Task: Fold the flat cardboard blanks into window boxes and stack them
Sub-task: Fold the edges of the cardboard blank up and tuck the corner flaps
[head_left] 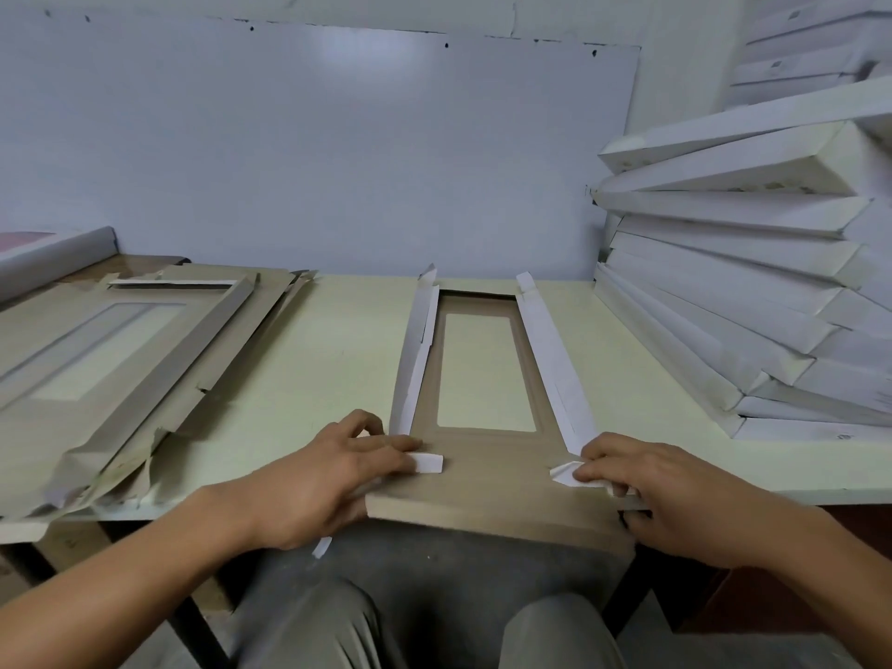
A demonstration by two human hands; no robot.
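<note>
A cardboard blank (487, 456) with a long rectangular window lies in front of me on the pale table (338, 359), brown side up. Its two long side walls are folded up and show their white faces, and its near end flap hangs over the table edge. My left hand (328, 475) pinches the small white tab at the near left corner. My right hand (661, 490) pinches the folded white tab at the near right corner.
A pile of flat brown blanks (120, 359) lies on the left of the table. Several finished white boxes (753, 301) are stacked in a leaning pile at the right, against the wall. My knees are below the table edge.
</note>
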